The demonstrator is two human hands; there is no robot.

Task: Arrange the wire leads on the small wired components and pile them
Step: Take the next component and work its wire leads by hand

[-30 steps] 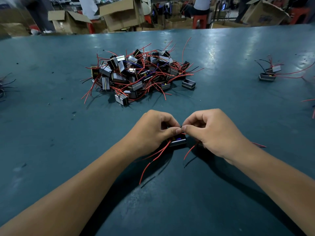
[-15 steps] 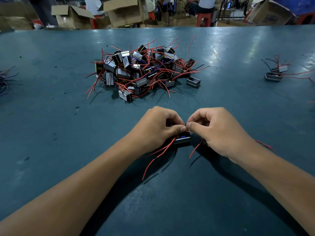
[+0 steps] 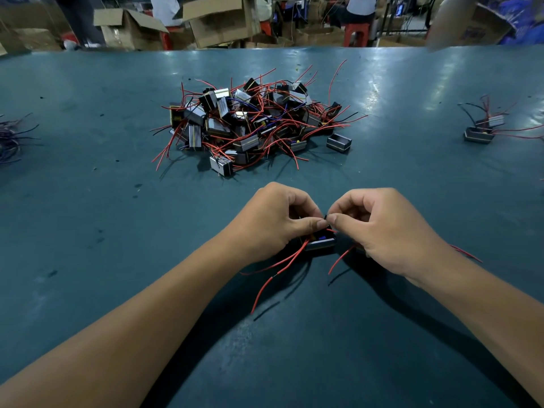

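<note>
Our left grip [image 3: 273,222] and right grip [image 3: 379,228] pinch the leads of one small wired component [image 3: 320,242] near the counter's [image 3: 88,231] front edge.

Red wire leads [image 3: 276,267], teal table [image 3: 117,231], brown cardboard boxes [image 3: 217,22]

A wide table [image 3: 88,231] with a dark blue-green, slightly shiny top fills most of the frame. In the upper middle a big pile [image 3: 253,125] of small box-shaped parts with red, black and blue wires lies on it. One single part [image 3: 338,142] without wires stands just beside the pile, at its right edge. At the upper right, well apart, two more parts [image 3: 482,129] with wires lie together. At the left edge a bundle of dark wires [image 3: 11,139] is partly visible. In the lower middle one part [image 3: 319,242] rests on the top, its red wires [image 3: 273,275] spreading toward the lower frame.
</note>
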